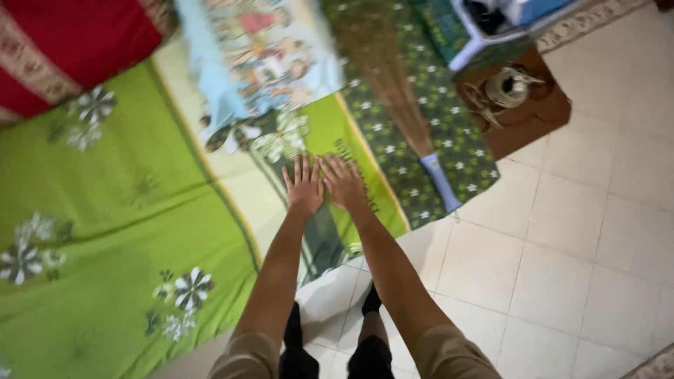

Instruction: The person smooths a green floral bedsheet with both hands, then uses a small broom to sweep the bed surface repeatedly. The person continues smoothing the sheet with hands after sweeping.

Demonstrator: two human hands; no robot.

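Note:
My left hand (303, 187) and my right hand (343, 182) lie flat, side by side, fingers spread, on the corner of a green bedsheet (112, 231) with white flower prints and a pale yellow border. Both palms press the cloth near its edge. Neither hand holds anything. My arms reach forward from the bottom of the view, and my dark-trousered legs stand on the tiled floor below them.
A broom (393, 84) with a light blue handle lies on a dark green patterned mat (449, 147) right of my hands. A red cushion (63, 42) sits top left, a light blue printed pillow (260, 56) top middle. A brown mat with a metal kettle (509, 85) lies top right. White floor tiles (576, 267) fill the right side.

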